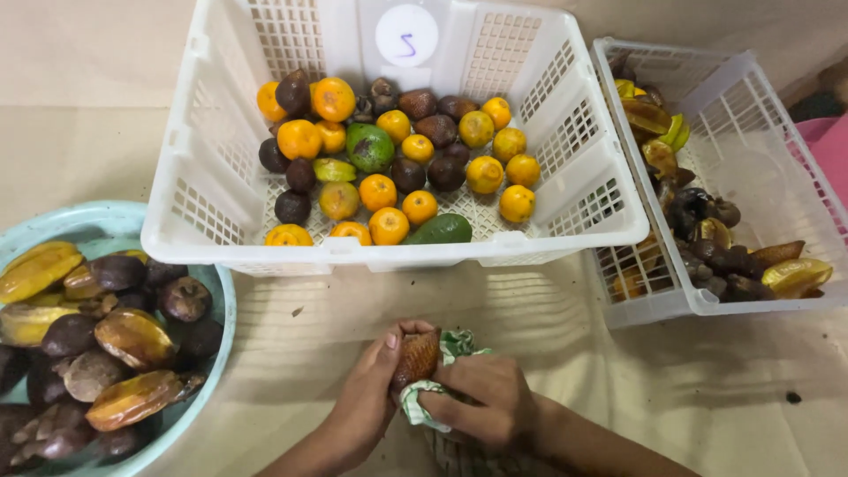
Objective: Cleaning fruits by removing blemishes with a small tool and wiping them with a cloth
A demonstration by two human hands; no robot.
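My left hand (367,397) grips a brown scaly fruit (415,358) low in the middle of the view. My right hand (481,397) presses a green-and-white checked cloth (433,397) against that fruit. Just beyond my hands stands a white plastic crate (177,185) holding several small oranges, dark round fruits and green avocados (369,146).
A light blue basin (216,291) at the left holds several dark and yellow-brown bruised fruits. A second white crate (707,300) at the right holds dark fruits and yellow starfruit pieces. Everything rests on a beige cloth-covered surface (707,397). A woven basket edge (459,455) shows under my right hand.
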